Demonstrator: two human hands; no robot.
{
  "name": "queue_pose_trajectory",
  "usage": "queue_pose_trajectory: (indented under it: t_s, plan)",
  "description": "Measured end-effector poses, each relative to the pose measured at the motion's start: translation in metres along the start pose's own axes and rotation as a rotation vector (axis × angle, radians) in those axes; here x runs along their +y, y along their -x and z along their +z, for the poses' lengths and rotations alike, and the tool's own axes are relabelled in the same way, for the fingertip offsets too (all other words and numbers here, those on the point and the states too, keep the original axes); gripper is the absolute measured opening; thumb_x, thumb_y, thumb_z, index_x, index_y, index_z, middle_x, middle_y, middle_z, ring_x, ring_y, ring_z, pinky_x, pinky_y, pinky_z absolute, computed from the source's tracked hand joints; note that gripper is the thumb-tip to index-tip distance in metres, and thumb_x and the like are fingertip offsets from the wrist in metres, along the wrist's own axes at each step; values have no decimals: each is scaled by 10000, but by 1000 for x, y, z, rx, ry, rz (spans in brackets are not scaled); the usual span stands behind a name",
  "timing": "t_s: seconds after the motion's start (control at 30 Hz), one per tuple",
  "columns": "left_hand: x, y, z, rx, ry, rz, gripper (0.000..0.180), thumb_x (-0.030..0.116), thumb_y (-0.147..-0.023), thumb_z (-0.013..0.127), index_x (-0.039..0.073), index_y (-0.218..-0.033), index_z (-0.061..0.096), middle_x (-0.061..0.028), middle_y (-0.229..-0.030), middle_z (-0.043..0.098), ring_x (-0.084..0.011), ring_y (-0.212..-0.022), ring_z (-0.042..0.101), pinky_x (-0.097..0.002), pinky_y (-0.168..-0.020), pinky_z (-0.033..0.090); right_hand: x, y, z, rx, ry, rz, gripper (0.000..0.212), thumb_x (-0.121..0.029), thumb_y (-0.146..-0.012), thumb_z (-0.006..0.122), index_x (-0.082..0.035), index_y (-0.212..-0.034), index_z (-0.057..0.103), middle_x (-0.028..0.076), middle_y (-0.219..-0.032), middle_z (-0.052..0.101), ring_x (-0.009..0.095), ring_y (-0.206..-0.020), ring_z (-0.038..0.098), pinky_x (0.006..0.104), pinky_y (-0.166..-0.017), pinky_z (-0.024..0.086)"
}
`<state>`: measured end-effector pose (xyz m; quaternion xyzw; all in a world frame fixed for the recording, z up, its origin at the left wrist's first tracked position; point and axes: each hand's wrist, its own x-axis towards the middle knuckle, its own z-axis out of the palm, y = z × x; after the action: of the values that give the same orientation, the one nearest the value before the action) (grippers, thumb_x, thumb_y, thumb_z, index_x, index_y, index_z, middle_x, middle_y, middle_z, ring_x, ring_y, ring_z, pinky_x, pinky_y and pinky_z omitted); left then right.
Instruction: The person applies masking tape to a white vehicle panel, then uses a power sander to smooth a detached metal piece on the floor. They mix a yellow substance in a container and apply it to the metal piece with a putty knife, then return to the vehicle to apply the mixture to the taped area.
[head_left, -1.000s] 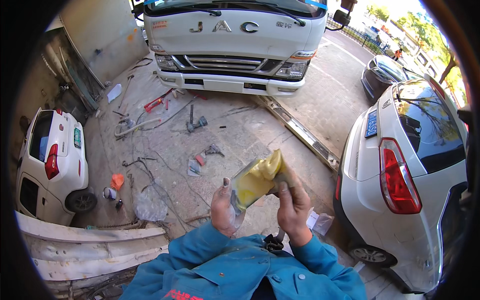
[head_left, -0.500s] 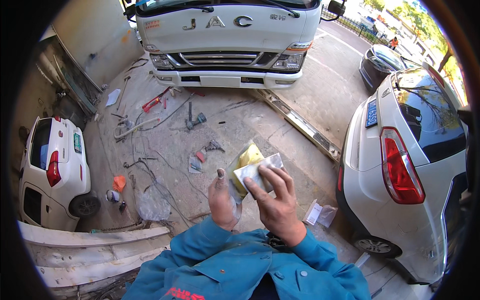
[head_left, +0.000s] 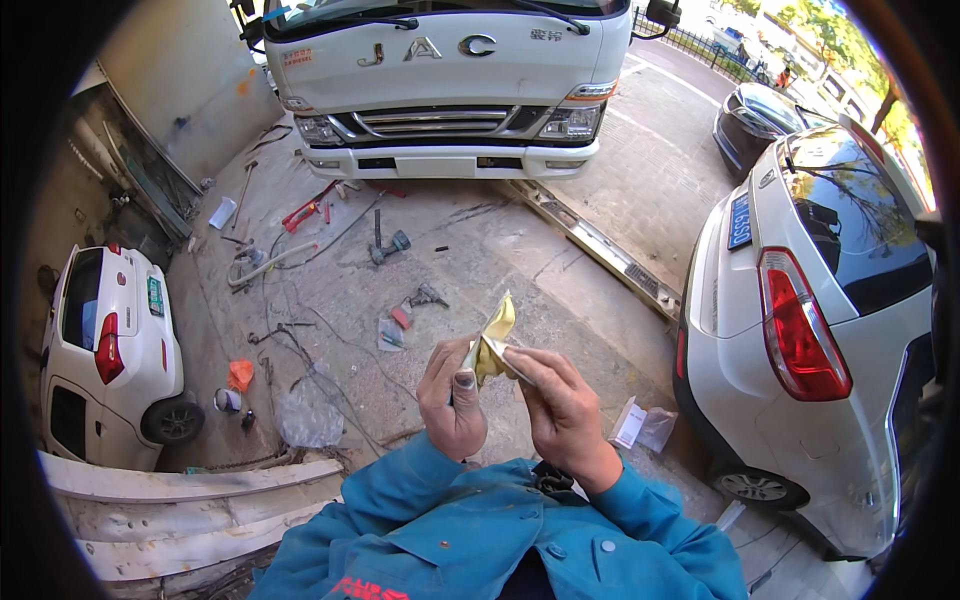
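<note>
In front of my chest my two hands hold a thin yellow, foil-like packet (head_left: 499, 322), which now stands nearly edge-on. Its top corner points away from me. My left hand (head_left: 452, 405) is closed on its left side, with the thumb toward me. Opposite, my right hand (head_left: 562, 408) pinches the right side, where a pale edge shows by the fingers. Whether that pale part is a separate white card or the packet's own face cannot be made out. The fingers hide most of the lower part.
A white truck (head_left: 440, 80) stands ahead, with white cars at the right (head_left: 810, 330) and left (head_left: 115, 345). Cordless power tools (head_left: 428, 295), hoses, cables, a clear plastic bag (head_left: 308, 412) and an open small box (head_left: 628, 425) lie on the ground. A long metal beam (head_left: 595, 240) runs diagonally.
The packet has turned from showing its broad white and yellow faces to nearly edge-on. My right hand has swung its side upright, and my left fingers have closed round the other side.
</note>
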<state>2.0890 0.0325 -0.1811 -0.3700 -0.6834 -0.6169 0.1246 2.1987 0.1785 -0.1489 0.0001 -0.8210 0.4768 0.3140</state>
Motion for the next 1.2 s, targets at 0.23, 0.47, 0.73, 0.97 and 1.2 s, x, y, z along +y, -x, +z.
queue_pose_trajectory:
  t_s: [0.23, 0.47, 0.73, 0.97, 1.2]
  plan:
    - [-7, 3, 3, 213, 272, -278, 623, 462, -1231, 470, -111, -1315, 700, -182, -1171, 741, -251, -1057, 708, -390, -936, 567, 23, 18, -20, -142, 62, -97, 439, 109, -975, 713, -60, -1376, 775, 168, -1339, 775, 378, -1215, 746, 454, -1037, 612]
    - [8, 2, 3, 92, 947, -736, 758, 533, -1207, 488, -161, -1496, 583, -245, -1439, 705, -330, -1314, 717, -439, -1144, 562, 12, -10, -17, 353, -664, 242, 428, 18, -1153, 568, 31, -1578, 618, 178, -1482, 717, 249, -1377, 675, 368, -1167, 531]
    - [-2, 4, -2, 105, 1144, -885, 666, 487, -1220, 460, -97, -1518, 580, -226, -1475, 698, -340, -1341, 713, -471, -1178, 547, 37, 8, -8, 18, 170, -84, 450, 61, -1055, 693, -55, -1488, 715, 229, -1374, 766, 357, -1196, 789, 405, -994, 630]
    - [-40, 19, -27, -145, 975, -951, 568, 474, -1157, 649, -70, -1309, 715, -130, -1173, 775, -192, -1051, 752, -349, -933, 610, 57, 15, -46, 110, -379, 552, 248, -127, -1170, 590, 22, -1321, 719, 40, -1158, 764, 116, -1057, 692, 294, -947, 565]
    - [-56, 27, -31, -523, 827, -1129, 374, 354, -1118, 740, -14, -1181, 751, -102, -1047, 792, -166, -895, 765, -343, -792, 634, 64, 4, -46, -253, -782, 855, 254, -254, -1148, 668, -11, -1194, 727, 10, -1048, 712, 79, -929, 637, 270, -828, 522]
